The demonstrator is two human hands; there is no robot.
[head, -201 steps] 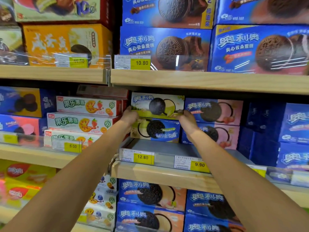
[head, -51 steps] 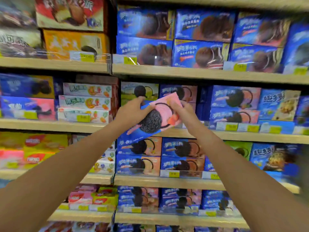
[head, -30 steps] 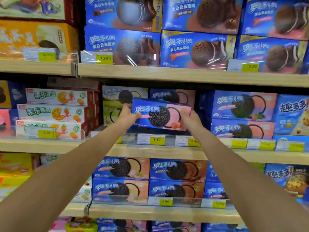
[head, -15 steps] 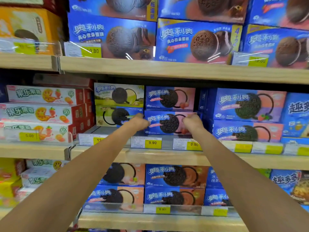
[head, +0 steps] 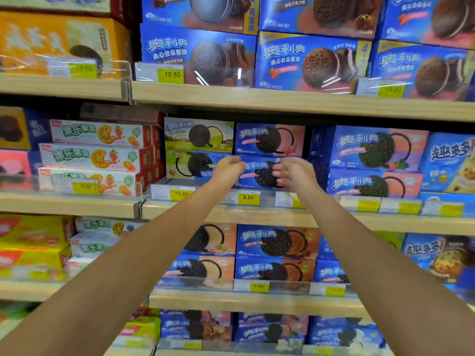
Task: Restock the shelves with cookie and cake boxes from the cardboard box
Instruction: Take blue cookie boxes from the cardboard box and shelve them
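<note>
A blue and pink cookie box (head: pixel 259 173) lies flat on the middle shelf (head: pixel 257 214), under a matching blue and pink box (head: pixel 270 140). My left hand (head: pixel 228 167) hovers just in front of the lower box's left end, fingers loosely curled and holding nothing. At its right end my right hand (head: pixel 291 172) is blurred, fingers apart, also free of the box. The cardboard box is out of view.
Green cookie boxes (head: pixel 198 150) are stacked left of the pair and larger blue boxes (head: pixel 372 163) right of it. Red and white boxes (head: pixel 97 155) fill the far left. A clear price strip (head: pixel 246 197) runs along the shelf front. Shelves above and below are stocked.
The blue and pink box went from my hands onto the middle shelf beneath its twin. Both hands have let go and drawn back a little from its ends.
</note>
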